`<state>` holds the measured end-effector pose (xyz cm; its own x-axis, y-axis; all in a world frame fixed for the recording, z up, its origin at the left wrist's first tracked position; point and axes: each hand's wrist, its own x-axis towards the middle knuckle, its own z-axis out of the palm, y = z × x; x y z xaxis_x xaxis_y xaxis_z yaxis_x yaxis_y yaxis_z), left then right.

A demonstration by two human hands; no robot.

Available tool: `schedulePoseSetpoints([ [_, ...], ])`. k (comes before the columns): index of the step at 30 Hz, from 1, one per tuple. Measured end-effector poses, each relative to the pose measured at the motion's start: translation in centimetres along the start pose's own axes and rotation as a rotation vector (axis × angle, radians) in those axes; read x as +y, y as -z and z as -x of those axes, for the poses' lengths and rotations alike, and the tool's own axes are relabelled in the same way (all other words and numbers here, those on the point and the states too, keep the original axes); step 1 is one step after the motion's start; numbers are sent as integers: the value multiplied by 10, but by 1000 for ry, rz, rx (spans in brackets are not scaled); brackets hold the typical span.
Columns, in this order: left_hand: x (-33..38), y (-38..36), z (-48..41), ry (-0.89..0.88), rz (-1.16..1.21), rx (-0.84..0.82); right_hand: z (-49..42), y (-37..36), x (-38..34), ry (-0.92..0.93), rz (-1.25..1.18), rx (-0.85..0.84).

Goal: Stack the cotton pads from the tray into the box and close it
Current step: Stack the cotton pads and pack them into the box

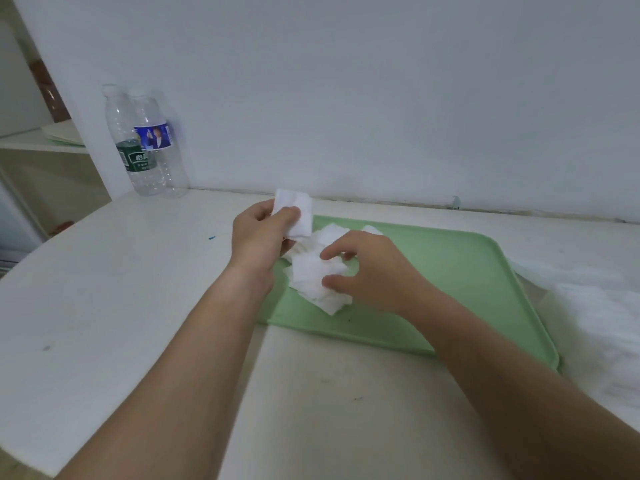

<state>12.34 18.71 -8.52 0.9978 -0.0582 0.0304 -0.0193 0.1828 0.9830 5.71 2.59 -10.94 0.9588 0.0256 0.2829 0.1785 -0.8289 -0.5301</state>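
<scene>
- Left hand (258, 233): raised, thumb and fingers curled round a small stack of white square cotton pads (298, 210). The grip is narrow and closed on the lower left part of the stack; the rest stands upright above and to the right of the fingers.
- Right hand (375, 270): palm down, just right of and below the left-hand grip. Its forefinger and thumb are parted and both rest on a loose pile of white cotton pads (311, 273). Whether a pad is actually pinched between them cannot be told.
- The loose pile lies directly under the right-hand fingertips and below the held stack, on the left part of a pale green rectangular plastic tray (467, 271).
- The tray extends right of and towards the person from both grips, flat on a white table (121, 278).
- Two clear plastic bottles (138, 147) stand touching each other against the wall, well to the left of and beyond the left-hand grip.
- A blurred white mass (595, 306) lies beyond the tray's right rim, well apart from the right hand; it cannot be identified.
</scene>
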Motion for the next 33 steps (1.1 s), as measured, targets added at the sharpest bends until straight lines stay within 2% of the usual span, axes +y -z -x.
schedulePoseSetpoints([
  [6,-3,-4,2,11,-24,-24,1,-9,-2,3,62,-56],
  [13,-4,-5,1,14,-38,-34,-2,-17,-2,28,19,34],
  [16,-4,-5,2,9,-20,-30,-4,-11,-2,-39,-154,143],
  [19,-2,-3,0,22,31,-10,-8,5,1,-220,-495,243],
  [21,-2,-1,-3,41,70,-4,-8,16,1,-303,-793,242],
  [23,-3,-1,-3,50,71,-24,-6,25,1,-338,-965,210],
  [28,-5,-9,4,31,-23,-137,-4,42,5,-273,-1072,119],
  [31,-5,-13,9,11,-97,-236,-2,49,4,-203,-1035,74],
  [33,-4,-16,13,4,-141,-291,-3,52,4,-187,-990,105],
])
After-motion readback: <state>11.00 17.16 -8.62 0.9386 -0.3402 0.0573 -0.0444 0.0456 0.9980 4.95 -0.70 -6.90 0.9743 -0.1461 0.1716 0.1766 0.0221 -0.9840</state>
